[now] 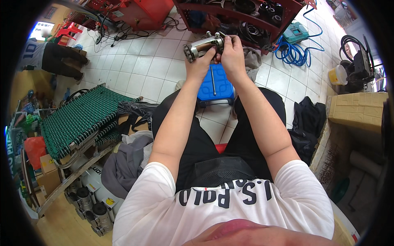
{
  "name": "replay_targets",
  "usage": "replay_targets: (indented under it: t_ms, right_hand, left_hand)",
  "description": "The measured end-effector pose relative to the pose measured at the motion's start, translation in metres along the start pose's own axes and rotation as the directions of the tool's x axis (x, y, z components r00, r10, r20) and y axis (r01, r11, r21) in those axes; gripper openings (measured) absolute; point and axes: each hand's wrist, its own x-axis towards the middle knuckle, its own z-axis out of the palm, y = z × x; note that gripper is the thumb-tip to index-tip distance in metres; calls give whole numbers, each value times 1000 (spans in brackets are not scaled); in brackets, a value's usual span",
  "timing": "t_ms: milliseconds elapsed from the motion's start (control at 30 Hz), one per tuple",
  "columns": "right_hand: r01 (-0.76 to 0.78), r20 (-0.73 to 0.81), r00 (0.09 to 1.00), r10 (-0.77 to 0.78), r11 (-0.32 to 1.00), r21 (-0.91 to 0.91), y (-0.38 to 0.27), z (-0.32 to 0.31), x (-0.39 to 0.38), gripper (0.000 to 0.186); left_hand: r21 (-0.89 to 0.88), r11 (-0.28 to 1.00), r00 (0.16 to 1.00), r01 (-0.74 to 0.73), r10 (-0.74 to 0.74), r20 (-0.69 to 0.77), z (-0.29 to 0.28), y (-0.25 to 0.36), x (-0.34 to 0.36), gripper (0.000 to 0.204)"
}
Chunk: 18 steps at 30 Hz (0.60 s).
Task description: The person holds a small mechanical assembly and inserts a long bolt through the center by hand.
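Over white tiles [139,63], the left hand [200,67] grips a metal cylinder [201,46]; the right hand [233,55] pinches its end [216,39].

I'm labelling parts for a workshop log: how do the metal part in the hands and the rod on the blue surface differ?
The metal part is up in the left hand and right hand; the rod lies on the blue surface. The metal part is a thick cylinder with fittings, while the rod is slender. The metal part shows a brownish section; the rod looks silvery. Both look metallic.
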Motion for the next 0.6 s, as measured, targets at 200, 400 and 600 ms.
replay_targets:
  t_ms: [200, 400, 600]
  right_hand:
    - [52, -1, 999, -52, 997, -51, 5, -1, 0, 20]
    - [186, 22, 982, -185, 961, -204, 6, 3, -4, 19]
    - [210, 93, 975, -200, 972, -110, 3, -2, -1, 19]
  left_hand:
    - [-131, 991, 996, 27, -38, -82, 11, -2, -3, 16]
    - [-292, 935, 978, 201, -207, 11, -8, -14, 4, 28]
    - [-674, 580, 881, 458, -398, 257, -42, -18, 19, 24]
